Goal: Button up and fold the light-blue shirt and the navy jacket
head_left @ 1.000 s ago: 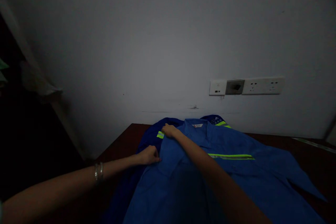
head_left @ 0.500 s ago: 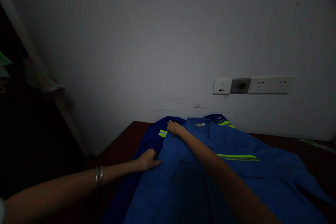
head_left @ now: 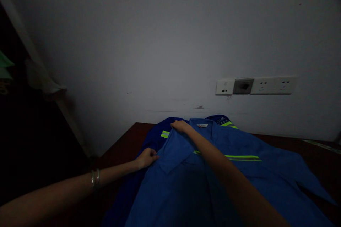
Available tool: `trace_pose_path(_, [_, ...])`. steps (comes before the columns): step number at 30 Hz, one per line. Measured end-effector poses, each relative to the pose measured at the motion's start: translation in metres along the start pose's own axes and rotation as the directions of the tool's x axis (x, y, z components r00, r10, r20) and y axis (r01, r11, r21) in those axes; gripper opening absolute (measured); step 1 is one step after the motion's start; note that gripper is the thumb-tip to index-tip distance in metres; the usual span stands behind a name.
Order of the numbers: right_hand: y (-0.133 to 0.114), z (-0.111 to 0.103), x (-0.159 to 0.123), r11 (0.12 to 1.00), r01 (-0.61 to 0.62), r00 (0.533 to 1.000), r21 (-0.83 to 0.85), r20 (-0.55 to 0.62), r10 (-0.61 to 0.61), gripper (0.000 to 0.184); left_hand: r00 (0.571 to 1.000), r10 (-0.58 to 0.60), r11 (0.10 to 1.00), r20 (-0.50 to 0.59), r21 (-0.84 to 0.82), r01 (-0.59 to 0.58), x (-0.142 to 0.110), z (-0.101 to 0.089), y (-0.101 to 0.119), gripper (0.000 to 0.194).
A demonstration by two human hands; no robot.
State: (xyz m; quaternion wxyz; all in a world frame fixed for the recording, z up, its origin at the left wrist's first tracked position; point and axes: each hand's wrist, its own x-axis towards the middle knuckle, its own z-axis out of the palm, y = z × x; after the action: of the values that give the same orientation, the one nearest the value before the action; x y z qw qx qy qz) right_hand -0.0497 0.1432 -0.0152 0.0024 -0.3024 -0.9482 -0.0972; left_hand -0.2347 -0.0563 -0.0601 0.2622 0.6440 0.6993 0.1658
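Jacket point(head_left: 239, 142) of lighter blue lies spread over a darker blue garment point(head_left: 154, 138) on a dark red table point(head_left: 122, 142), its collar point(head_left: 193, 124) near the wall point(head_left: 160, 42). The left hand point(head_left: 146, 157), with bracelets point(head_left: 95, 178) at the wrist, pinches the cloth's edge between thumb and fingers. Reaching across, the right hand point(head_left: 181, 126) grips the same edge at the shoulder, just beside the collar. Sockets point(head_left: 273, 86) line the wall above.

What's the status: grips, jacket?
Left grip pinches edge of light-blue jacket; right grip holds it near label. Darker garment beneath. Right forearm crosses over chest stripe.
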Motion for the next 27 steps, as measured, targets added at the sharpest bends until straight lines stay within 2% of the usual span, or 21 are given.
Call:
trace_pose_path(3, [-0.003,0.002,-0.001,0.999,-0.034,0.999,0.010,-0.010,0.034,0.028,1.000,-0.019,1.000,-0.004,0.008,0.019,-0.001,0.005,-0.008,0.024])
trace_pose_path(8, [-0.019,0.009,-0.005,0.995,-0.097,0.991,0.014,-0.094,0.098,0.031,1.000,-0.022,0.990,0.000,0.139,0.022,0.005,0.010,-0.006,0.010])
trace_pose_path(11, [-0.029,0.012,-0.010,0.989,-0.142,0.978,0.031,-0.147,0.145,0.032,1.000,-0.014,0.980,0.005,0.201,0.013,0.004,0.005,0.004,0.019])
trace_pose_path(13, [-0.035,0.012,-0.015,0.985,-0.165,0.970,0.045,-0.174,0.170,0.032,0.998,0.053,0.962,-0.034,0.271,-0.042,-0.002,0.000,0.014,0.031])
trace_pose_path(15, [-0.041,0.012,-0.023,0.984,-0.168,0.964,0.060,-0.198,0.177,0.032,0.982,0.180,0.905,-0.053,0.400,-0.144,-0.012,-0.002,0.025,0.038])
trace_pose_path(16, [-0.045,0.012,-0.028,0.985,-0.159,0.964,0.068,-0.204,0.170,0.032,0.964,0.266,0.851,-0.026,0.477,-0.222,-0.018,-0.002,0.031,0.040])
trace_pose_path(18, [-0.056,0.015,-0.040,0.990,-0.116,0.969,0.084,-0.208,0.132,0.033,0.903,0.417,0.712,0.107,0.580,-0.397,-0.031,0.003,0.039,0.046])
trace_pose_path(20, [-0.070,0.023,-0.055,0.994,-0.053,0.977,0.099,-0.200,0.072,0.036,0.840,0.470,0.610,0.271,0.588,-0.531,-0.042,0.010,0.042,0.054])
trace_pose_path(22, [-0.084,0.035,-0.069,0.990,0.004,0.984,0.139,-0.176,0.021,0.046,0.820,0.433,0.599,0.374,0.560,-0.572,-0.050,0.018,0.041,0.064])
trace_pose_path(25, [-0.098,0.053,-0.086,0.964,0.009,0.994,0.264,-0.106,0.019,0.062,0.839,0.338,0.649,0.427,0.539,-0.536,-0.056,0.023,0.038,0.072])
trace_pose_path(27, [-0.100,0.061,-0.093,0.949,-0.010,0.996,0.316,-0.083,0.038,0.066,0.846,0.290,0.669,0.447,0.538,-0.513,-0.057,0.023,0.037,0.072])
